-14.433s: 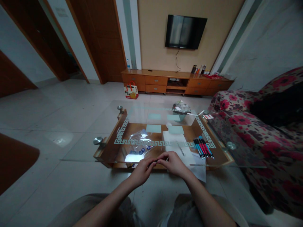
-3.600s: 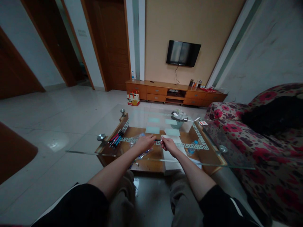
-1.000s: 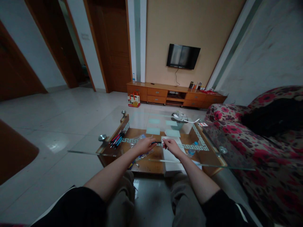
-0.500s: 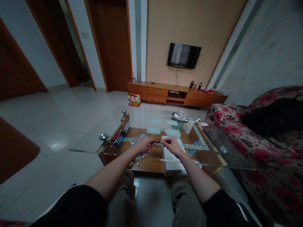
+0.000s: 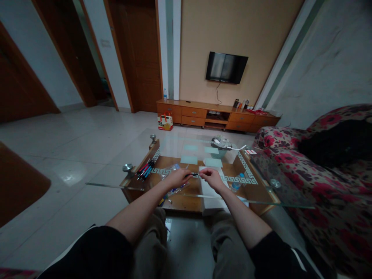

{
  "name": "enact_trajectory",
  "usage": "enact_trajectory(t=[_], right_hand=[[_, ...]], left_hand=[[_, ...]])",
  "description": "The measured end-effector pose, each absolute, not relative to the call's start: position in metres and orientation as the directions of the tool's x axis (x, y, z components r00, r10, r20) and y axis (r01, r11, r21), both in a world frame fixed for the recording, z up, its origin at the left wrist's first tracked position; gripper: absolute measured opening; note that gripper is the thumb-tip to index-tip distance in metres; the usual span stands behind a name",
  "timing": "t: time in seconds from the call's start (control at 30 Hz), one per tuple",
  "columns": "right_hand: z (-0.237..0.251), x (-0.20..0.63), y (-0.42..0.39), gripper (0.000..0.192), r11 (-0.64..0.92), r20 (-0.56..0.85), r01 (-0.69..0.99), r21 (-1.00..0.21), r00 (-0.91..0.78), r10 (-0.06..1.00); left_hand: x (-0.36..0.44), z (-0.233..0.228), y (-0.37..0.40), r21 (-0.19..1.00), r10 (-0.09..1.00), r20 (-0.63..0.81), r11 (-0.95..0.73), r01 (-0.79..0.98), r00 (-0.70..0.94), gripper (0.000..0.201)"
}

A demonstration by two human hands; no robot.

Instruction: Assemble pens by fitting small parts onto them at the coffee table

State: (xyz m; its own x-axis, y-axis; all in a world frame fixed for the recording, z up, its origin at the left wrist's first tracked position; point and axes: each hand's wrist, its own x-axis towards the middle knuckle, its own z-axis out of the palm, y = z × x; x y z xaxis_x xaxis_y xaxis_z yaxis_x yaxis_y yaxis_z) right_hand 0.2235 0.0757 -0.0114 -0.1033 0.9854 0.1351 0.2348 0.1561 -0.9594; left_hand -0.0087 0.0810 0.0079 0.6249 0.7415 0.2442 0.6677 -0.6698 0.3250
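Head view: both hands meet over the glass surface point(image 5: 110, 182), left hand point(image 5: 176, 179) and right hand point(image 5: 211, 179) each with a pinching grip on one dark pen point(image 5: 194, 174), seemingly mid-assembly; next, likely a careful twist or push together.

Pretty dim room overall, kinda murky and underexposed. The floor point(image 5: 72, 155) has a soft pale glare patch on the left, and the glass desk point(image 5: 186, 145) throws back faint reflections. Heavy wide-angle warp, walls and door frames lean hard at the edges. Corners go dark, small stuff looks mushy.
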Motion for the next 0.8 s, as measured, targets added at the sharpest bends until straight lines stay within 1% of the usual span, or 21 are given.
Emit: enact_trajectory(t=[0.07,0.13,0.23,0.33,0.47,0.67,0.8], right_hand=[[-0.015,0.225,0.078,0.031,0.164,0.147,0.243,-0.956,-0.087,0.985],[-0.018,0.228,0.081,0.029,0.201,0.185,0.307,-0.93,-0.081,0.979],[-0.023,0.234,0.084,0.024,0.297,0.275,0.499,-0.814,-0.119,0.954],[-0.025,0.241,0.086,0.018,0.334,0.306,0.609,-0.72,-0.154,0.94],[-0.022,0.251,0.088,0.015,0.332,0.292,0.702,-0.63,-0.182,0.939],[-0.021,0.266,0.091,0.028,0.241,0.202,0.826,-0.51,-0.157,0.967],[-0.026,0.267,0.089,0.028,0.199,0.145,0.872,-0.447,-0.149,0.978]], left_hand=[[-0.009,0.007,0.081,0.327,0.736,0.254,-0.676,0.661,0.627,0.033],[-0.01,0.006,0.082,0.328,0.736,0.265,-0.677,0.659,0.623,0.033],[-0.012,0.003,0.083,0.329,0.75,0.271,-0.661,0.674,0.603,0.033],[-0.014,0.0,0.085,0.335,0.761,0.265,-0.648,0.683,0.592,0.032],[-0.014,-0.002,0.085,0.322,0.756,0.271,-0.655,0.684,0.596,0.032],[-0.007,-0.007,0.082,0.334,0.742,0.233,-0.668,0.665,0.629,0.031],[-0.004,-0.005,0.082,0.333,0.725,0.231,-0.685,0.648,0.649,0.03]])
